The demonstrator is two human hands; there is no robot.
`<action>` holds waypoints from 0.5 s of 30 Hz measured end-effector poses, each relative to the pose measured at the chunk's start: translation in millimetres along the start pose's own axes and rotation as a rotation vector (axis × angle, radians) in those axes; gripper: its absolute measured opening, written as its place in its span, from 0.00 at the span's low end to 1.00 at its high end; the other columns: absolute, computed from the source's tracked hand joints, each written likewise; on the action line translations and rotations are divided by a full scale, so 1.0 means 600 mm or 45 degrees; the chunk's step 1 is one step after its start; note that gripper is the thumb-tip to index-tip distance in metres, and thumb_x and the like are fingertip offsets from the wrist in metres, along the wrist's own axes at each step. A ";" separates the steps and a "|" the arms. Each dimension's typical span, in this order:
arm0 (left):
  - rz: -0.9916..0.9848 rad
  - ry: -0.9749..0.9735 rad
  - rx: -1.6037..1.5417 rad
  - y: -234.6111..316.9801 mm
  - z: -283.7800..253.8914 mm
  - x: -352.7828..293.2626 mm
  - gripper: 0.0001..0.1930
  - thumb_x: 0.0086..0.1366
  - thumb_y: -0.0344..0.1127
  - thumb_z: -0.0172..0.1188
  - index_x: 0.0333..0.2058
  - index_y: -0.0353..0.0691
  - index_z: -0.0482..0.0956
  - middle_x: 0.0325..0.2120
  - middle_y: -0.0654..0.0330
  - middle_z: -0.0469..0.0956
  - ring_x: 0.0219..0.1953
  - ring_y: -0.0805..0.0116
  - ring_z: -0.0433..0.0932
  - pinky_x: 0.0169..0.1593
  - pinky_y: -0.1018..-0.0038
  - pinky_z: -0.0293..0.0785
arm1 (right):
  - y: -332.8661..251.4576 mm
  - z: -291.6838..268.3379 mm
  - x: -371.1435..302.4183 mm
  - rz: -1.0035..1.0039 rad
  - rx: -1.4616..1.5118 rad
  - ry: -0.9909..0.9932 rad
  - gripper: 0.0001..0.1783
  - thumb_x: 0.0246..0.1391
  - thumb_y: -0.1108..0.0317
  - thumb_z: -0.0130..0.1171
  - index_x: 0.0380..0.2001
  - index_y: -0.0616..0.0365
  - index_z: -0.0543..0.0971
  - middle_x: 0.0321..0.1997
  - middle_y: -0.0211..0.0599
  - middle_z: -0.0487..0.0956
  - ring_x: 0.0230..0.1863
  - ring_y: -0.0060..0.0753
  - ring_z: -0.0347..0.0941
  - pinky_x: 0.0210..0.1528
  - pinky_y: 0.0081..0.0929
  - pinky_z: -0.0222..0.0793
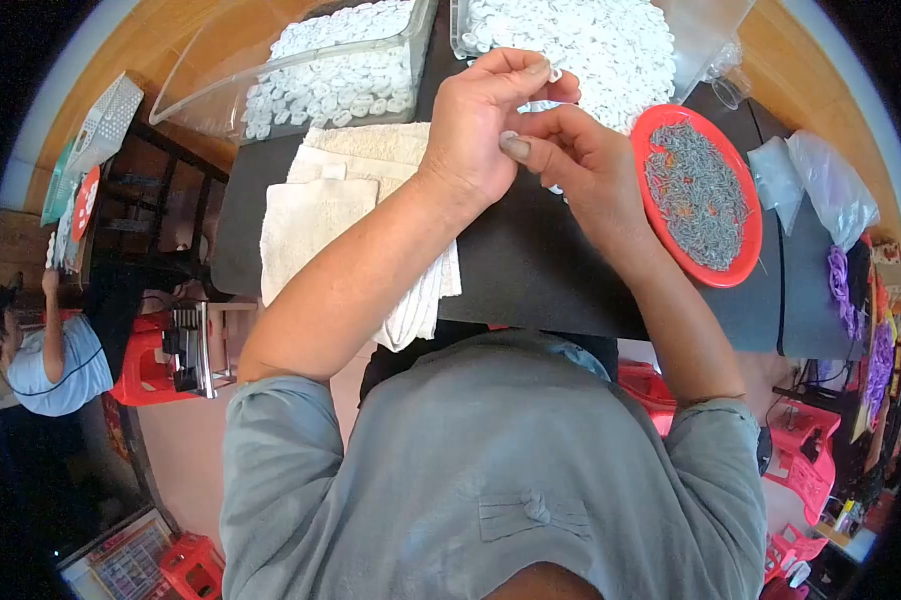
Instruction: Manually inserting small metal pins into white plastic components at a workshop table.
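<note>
My left hand (481, 115) is raised over the dark table, thumb and fingers pinched on a small white plastic piece (555, 74). Just to its right, my right hand (586, 165) is closed too, with another small white piece (509, 135) at its thumb tip. Beyond the hands lies a large heap of the same white pieces (611, 50) in a clear tub. Beside my right wrist sits a red oval plate (748, 262) of thin grey metal nails or screws (693, 195). Folded cream towels (316, 225) lie beneath my left forearm.
A second clear tub (411, 60) of white pieces stands at the far left of the dark table (551, 275). Clear plastic bags (836, 185) lie at its right end. Red stools (151, 365) stand around on the floor. Another person (61, 365) works at a side table on the left.
</note>
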State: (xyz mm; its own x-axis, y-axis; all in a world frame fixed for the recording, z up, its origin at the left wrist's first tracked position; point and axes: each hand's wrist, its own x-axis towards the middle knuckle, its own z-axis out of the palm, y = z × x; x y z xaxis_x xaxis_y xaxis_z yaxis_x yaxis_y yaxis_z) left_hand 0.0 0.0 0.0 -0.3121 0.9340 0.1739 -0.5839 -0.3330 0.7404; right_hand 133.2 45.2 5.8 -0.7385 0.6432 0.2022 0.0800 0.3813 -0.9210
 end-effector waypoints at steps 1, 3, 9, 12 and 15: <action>-0.034 0.010 -0.024 0.003 0.002 -0.003 0.08 0.67 0.32 0.52 0.42 0.37 0.68 0.40 0.46 0.77 0.47 0.49 0.77 0.50 0.57 0.76 | -0.003 0.000 -0.002 0.018 -0.022 -0.020 0.10 0.56 0.69 0.62 0.39 0.61 0.79 0.29 0.24 0.76 0.29 0.15 0.66 0.32 0.14 0.61; -0.074 0.016 -0.046 0.004 0.006 -0.005 0.08 0.67 0.31 0.52 0.42 0.36 0.68 0.40 0.45 0.77 0.46 0.50 0.77 0.49 0.57 0.76 | -0.003 0.001 -0.003 0.039 -0.042 -0.033 0.08 0.56 0.70 0.62 0.38 0.61 0.79 0.28 0.24 0.76 0.29 0.15 0.66 0.32 0.14 0.61; -0.025 0.055 -0.002 -0.007 0.014 -0.007 0.07 0.67 0.31 0.51 0.42 0.35 0.68 0.39 0.46 0.77 0.46 0.50 0.77 0.50 0.58 0.76 | 0.003 -0.002 -0.007 -0.120 0.226 -0.047 0.05 0.56 0.75 0.60 0.36 0.63 0.78 0.29 0.25 0.75 0.30 0.14 0.67 0.34 0.15 0.63; -0.029 0.061 -0.030 -0.006 0.015 -0.007 0.08 0.67 0.31 0.51 0.42 0.35 0.68 0.38 0.46 0.77 0.45 0.50 0.78 0.50 0.58 0.76 | 0.004 0.001 -0.008 -0.132 0.209 -0.075 0.05 0.56 0.75 0.59 0.36 0.63 0.78 0.29 0.26 0.75 0.31 0.14 0.67 0.35 0.15 0.63; -0.033 0.078 -0.002 -0.007 0.018 -0.007 0.08 0.67 0.31 0.52 0.41 0.34 0.68 0.38 0.47 0.78 0.45 0.51 0.78 0.51 0.59 0.76 | 0.004 0.008 -0.007 -0.203 0.230 0.023 0.06 0.53 0.72 0.61 0.32 0.64 0.78 0.24 0.27 0.76 0.27 0.16 0.69 0.30 0.18 0.64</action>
State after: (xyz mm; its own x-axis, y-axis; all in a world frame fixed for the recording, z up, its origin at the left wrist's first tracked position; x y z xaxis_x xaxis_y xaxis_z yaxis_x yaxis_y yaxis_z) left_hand 11.8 -1.4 3.2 -0.3420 0.9327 0.1142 -0.5939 -0.3088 0.7429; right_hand 133.2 40.5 1.1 -0.7201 0.5966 0.3543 -0.1589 0.3553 -0.9212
